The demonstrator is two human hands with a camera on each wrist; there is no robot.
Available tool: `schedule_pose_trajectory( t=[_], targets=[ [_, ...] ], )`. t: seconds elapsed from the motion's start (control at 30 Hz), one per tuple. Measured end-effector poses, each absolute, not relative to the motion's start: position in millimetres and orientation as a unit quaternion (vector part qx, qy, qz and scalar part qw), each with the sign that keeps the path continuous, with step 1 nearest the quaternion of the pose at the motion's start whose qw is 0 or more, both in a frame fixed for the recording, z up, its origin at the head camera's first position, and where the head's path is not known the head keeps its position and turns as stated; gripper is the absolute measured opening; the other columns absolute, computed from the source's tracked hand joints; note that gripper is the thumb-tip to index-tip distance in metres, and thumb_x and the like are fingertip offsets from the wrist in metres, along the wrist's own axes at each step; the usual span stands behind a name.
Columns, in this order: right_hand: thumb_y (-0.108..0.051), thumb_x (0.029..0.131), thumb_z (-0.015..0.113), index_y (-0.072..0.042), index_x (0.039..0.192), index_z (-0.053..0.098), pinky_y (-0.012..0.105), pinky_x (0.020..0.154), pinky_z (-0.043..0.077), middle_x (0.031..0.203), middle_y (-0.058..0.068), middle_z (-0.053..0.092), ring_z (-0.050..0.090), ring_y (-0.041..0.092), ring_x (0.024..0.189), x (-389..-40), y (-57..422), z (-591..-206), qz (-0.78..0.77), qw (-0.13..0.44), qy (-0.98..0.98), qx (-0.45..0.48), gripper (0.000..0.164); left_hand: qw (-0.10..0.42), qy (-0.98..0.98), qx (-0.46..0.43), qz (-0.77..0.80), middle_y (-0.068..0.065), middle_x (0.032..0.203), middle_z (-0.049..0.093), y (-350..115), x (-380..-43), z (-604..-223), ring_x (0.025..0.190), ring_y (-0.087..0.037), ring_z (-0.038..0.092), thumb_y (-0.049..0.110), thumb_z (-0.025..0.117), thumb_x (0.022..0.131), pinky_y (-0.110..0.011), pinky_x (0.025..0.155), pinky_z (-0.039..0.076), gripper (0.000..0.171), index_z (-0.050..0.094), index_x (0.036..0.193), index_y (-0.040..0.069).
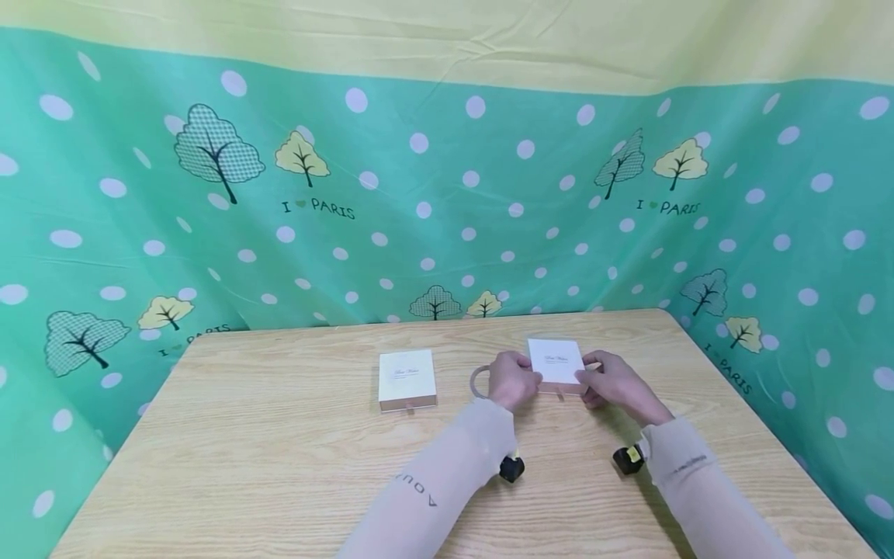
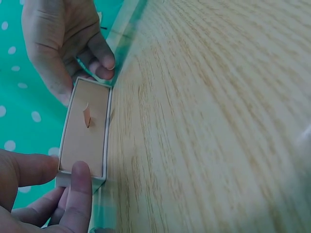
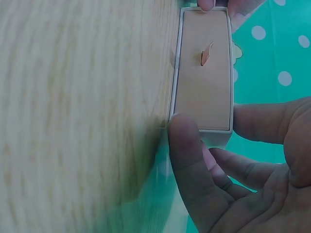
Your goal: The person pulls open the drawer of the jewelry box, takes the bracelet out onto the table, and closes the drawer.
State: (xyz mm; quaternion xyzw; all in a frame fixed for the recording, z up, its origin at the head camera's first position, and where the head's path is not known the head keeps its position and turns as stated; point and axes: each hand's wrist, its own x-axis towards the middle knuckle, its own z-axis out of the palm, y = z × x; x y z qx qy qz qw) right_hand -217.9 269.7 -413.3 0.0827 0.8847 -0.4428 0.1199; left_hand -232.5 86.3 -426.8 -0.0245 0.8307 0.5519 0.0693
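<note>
Toward the back right of the table, a white drawer box (image 1: 556, 359) with printed lettering on its lid faces me with its pinkish front. My left hand (image 1: 513, 380) grips its left side, thumb at the top edge in the left wrist view. On the opposite side my right hand (image 1: 618, 384) holds the right end between thumb and fingers. A small ribbon tab (image 3: 206, 55) sticks out of the drawer front (image 2: 85, 141), which sits flush inside the white sleeve. Beside my left hand lies a grey ring (image 1: 476, 381), partly hidden behind the hand.
A second white drawer box (image 1: 407, 378) of the same look stands on the wooden table (image 1: 279, 450), left of the ring. Green dotted cloth (image 1: 391, 256) hangs behind the table and along its sides.
</note>
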Motion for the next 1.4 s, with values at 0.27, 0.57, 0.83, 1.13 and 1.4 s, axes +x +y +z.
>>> schedule_pose_trajectory(
  t=[0.27, 0.57, 0.83, 1.13, 1.4],
  targets=[
    [-0.012, 0.097, 0.05, 0.009, 0.131, 0.039, 0.037, 0.065, 0.058, 0.089, 0.02, 0.058, 0.063, 0.025, 0.071, -215.2, 271.4, -414.8, -0.44, 0.116, 0.888, 0.067, 0.041, 0.073, 0.832, -0.019, 0.55, -0.004, 0.089, 0.064, 85.2, -230.0, -425.7, 0.084, -0.018, 0.059, 0.006, 0.075, 0.079, -0.028, 0.07, 0.054, 0.021, 0.069, 0.099, 0.003],
    [-0.01, 0.096, 0.05, 0.011, 0.129, 0.04, 0.037, 0.065, 0.058, 0.089, 0.02, 0.057, 0.064, 0.024, 0.069, -210.7, 269.4, -413.2, -0.444, 0.116, 0.886, 0.066, 0.04, 0.076, 0.842, -0.016, 0.533, -0.004, 0.091, 0.064, 84.2, -226.2, -425.7, 0.089, -0.019, 0.06, 0.01, 0.075, 0.08, -0.032, 0.078, 0.053, 0.024, 0.069, 0.102, 0.004],
    [-0.009, 0.096, 0.053, 0.012, 0.132, 0.036, 0.037, 0.065, 0.058, 0.091, 0.021, 0.056, 0.066, 0.024, 0.069, -207.2, 272.0, -412.4, -0.44, 0.122, 0.887, 0.067, 0.045, 0.083, 0.834, -0.008, 0.545, -0.002, 0.087, 0.062, 83.6, -220.3, -423.1, 0.084, -0.015, 0.059, 0.007, 0.074, 0.08, -0.03, 0.074, 0.054, 0.025, 0.069, 0.104, 0.002],
    [-0.009, 0.096, 0.05, 0.012, 0.13, 0.039, 0.035, 0.063, 0.058, 0.09, 0.02, 0.057, 0.065, 0.023, 0.068, -201.6, 272.3, -410.6, -0.425, 0.125, 0.894, 0.063, 0.041, 0.081, 0.837, -0.004, 0.541, 0.0, 0.084, 0.059, 84.0, -216.2, -422.5, 0.082, -0.016, 0.058, 0.007, 0.075, 0.078, -0.03, 0.074, 0.053, 0.022, 0.068, 0.099, 0.002],
    [-0.009, 0.097, 0.05, 0.01, 0.13, 0.04, 0.035, 0.064, 0.057, 0.09, 0.019, 0.057, 0.065, 0.022, 0.069, -199.6, 271.5, -409.6, -0.41, 0.13, 0.901, 0.065, 0.04, 0.086, 0.834, -0.003, 0.544, -0.001, 0.085, 0.059, 82.5, -212.3, -422.4, 0.085, -0.017, 0.059, 0.006, 0.075, 0.078, -0.032, 0.078, 0.054, 0.027, 0.067, 0.104, 0.001]
  ],
)
